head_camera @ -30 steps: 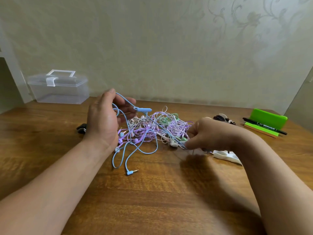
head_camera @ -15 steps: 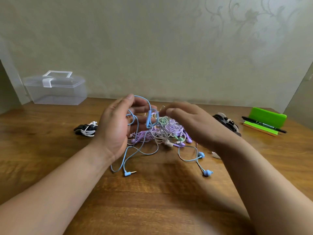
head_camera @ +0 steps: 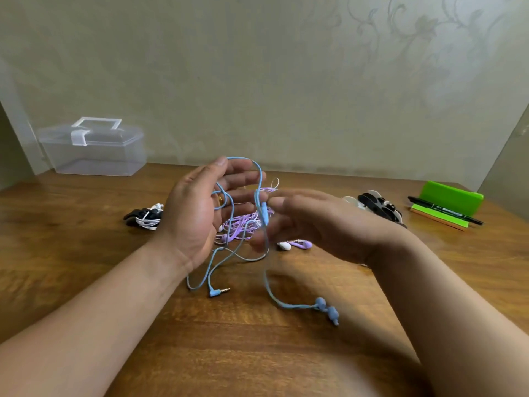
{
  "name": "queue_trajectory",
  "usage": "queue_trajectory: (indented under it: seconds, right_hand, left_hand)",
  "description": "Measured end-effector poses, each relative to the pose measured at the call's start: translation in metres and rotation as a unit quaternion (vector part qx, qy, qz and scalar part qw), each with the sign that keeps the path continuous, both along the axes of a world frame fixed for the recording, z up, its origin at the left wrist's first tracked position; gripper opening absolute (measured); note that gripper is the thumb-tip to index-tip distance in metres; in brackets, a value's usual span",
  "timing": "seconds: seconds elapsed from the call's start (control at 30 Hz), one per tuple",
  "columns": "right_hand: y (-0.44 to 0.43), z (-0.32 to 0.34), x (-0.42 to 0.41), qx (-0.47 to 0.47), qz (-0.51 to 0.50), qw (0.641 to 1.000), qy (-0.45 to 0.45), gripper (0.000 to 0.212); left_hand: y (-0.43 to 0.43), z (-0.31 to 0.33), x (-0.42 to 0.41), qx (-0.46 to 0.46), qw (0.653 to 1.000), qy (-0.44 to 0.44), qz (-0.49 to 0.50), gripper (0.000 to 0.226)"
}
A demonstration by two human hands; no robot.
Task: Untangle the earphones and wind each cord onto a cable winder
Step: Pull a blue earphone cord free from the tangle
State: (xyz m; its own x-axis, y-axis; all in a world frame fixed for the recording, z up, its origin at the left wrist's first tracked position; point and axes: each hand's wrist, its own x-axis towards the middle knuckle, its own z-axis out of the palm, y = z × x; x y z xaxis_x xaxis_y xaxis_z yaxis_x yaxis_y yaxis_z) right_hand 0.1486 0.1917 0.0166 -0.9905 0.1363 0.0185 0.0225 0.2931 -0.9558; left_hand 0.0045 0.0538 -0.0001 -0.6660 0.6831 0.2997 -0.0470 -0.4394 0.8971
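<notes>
Blue cord (head_camera: 264, 213) hangs over our wide-open left hand (head_camera: 194, 216); whether our right hand (head_camera: 323, 224) pinches it is too blurry to call. We should lift slowly, clear of the purple tangle (head_camera: 239, 226) underneath.

**Sky-blue earphones (head_camera: 326, 309) against a warm brown, wood-grained table (head_camera: 257, 353)**

The cord, buds and plug are all the same pale blue. At twelve o'clock lies a lilac tangle of cords (head_camera: 243, 224) threaded with white, with a white earbud (head_camera: 284, 245) and a purple earbud (head_camera: 304, 244) beside it. At nine o'clock is a black winder (head_camera: 144, 217) wrapped in white cord, and at two o'clock black-and-white winders (head_camera: 378, 206). A bright green pad (head_camera: 452, 194) with a black pen (head_camera: 446, 211) sits at three o'clock. At ten o'clock is a clear box (head_camera: 94, 156) with a white handle. The wall (head_camera: 257, 67) is olive-beige with faint grey floral scrolls.
</notes>
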Motion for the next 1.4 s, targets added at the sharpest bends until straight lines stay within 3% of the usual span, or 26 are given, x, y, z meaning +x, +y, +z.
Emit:
queue_trajectory:
  seconds: [0.13, 0.23, 0.33, 0.4, 0.47, 0.53, 0.57, 0.6, 0.7, 0.77, 0.87, 0.97, 1.07, 1.17, 1.23, 1.27, 1.3, 1.33, 1.37, 1.4]
  right_hand:
    - [0.010, -0.003, 0.003, -0.004, 0.027, 0.998, -0.060, 0.048]
    - [0.017, 0.006, 0.014, 0.025, 0.019, 0.995, -0.098, 0.036]
    - [0.026, 0.013, 0.021, -0.058, -0.022, 0.996, -0.059, 0.041]
    - [0.031, 0.014, 0.023, -0.131, -0.011, 0.991, -0.019, 0.050]
    - [0.032, 0.016, 0.021, -0.188, 0.015, 0.982, 0.015, 0.042]
    - [0.030, 0.017, 0.018, -0.232, 0.023, 0.972, 0.032, 0.029]
    - [0.027, 0.017, 0.015, -0.254, 0.020, 0.966, 0.037, 0.024]
    - [0.024, 0.017, 0.013, -0.275, 0.012, 0.961, 0.041, 0.019]
    - [0.014, 0.016, 0.005, -0.308, -0.018, 0.949, 0.061, 0.014]
    - [0.008, 0.016, 0.000, -0.316, -0.036, 0.943, 0.097, 0.011]
    - [0.000, 0.019, -0.004, -0.354, -0.062, 0.922, 0.142, 0.017]
    - [-0.005, 0.022, -0.005, -0.395, -0.061, 0.900, 0.173, 0.019]
    - [-0.008, 0.022, -0.008, -0.425, -0.065, 0.877, 0.214, 0.029]
    - [-0.008, 0.019, -0.013, -0.424, -0.111, 0.862, 0.255, 0.029]
    - [-0.003, 0.017, -0.010, -0.353, -0.166, 0.889, 0.238, 0.020]
    - [0.001, 0.016, -0.006, -0.237, -0.224, 0.922, 0.209, 0.015]
    - [0.007, 0.015, -0.001, -0.059, -0.290, 0.941, 0.161, 0.020]
    - [0.013, 0.014, 0.004, 0.135, -0.345, 0.923, 0.105, 0.032]
    - [0.018, 0.013, 0.008, 0.282, -0.377, 0.879, 0.068, 0.045]
    - [0.020, 0.013, 0.010, 0.359, -0.388, 0.846, 0.064, 0.053]
  left_hand:
    - [-0.002, 0.001, -0.003, 0.015, 1.000, -0.002, 0.016, 0.038]
    - [-0.003, 0.000, -0.006, -0.027, 0.993, 0.043, 0.103, 0.040]
    - [-0.004, -0.001, -0.011, -0.116, 0.969, 0.110, 0.189, 0.053]
    - [-0.004, -0.004, -0.012, -0.235, 0.934, 0.204, 0.173, 0.051]
    - [-0.001, -0.012, -0.010, -0.354, 0.867, 0.324, 0.132, 0.047]
    - [0.002, -0.019, -0.004, -0.385, 0.797, 0.438, 0.154, 0.036]
    - [0.001, -0.019, 0.001, -0.360, 0.781, 0.474, 0.191, 0.034]
    - [0.001, -0.018, 0.003, -0.309, 0.784, 0.489, 0.226, 0.036]
    - [-0.003, -0.011, 0.015, -0.096, 0.848, 0.470, 0.225, 0.017]
    - [-0.005, -0.011, 0.028, -0.041, 0.868, 0.458, 0.188, 0.036]
    - [-0.006, -0.014, 0.042, 0.007, 0.867, 0.462, 0.185, 0.054]
    - [-0.003, -0.017, 0.047, -0.004, 0.890, 0.435, 0.139, 0.039]
    - [0.006, -0.021, 0.053, -0.101, 0.944, 0.314, 0.018, 0.035]
    - [0.012, -0.020, 0.050, -0.144, 0.954, 0.253, -0.074, 0.020]
    - [0.009, -0.017, 0.045, -0.129, 0.964, 0.198, -0.120, 0.021]
    - [0.006, -0.014, 0.042, -0.118, 0.970, 0.162, -0.140, 0.025]
    - [0.003, -0.010, 0.039, -0.111, 0.972, 0.136, -0.155, 0.028]
    - [0.000, -0.006, 0.035, -0.110, 0.973, 0.128, -0.158, 0.031]
    - [-0.003, -0.003, 0.030, -0.113, 0.972, 0.131, -0.159, 0.033]
    - [-0.004, -0.001, 0.026, -0.118, 0.970, 0.138, -0.163, 0.034]
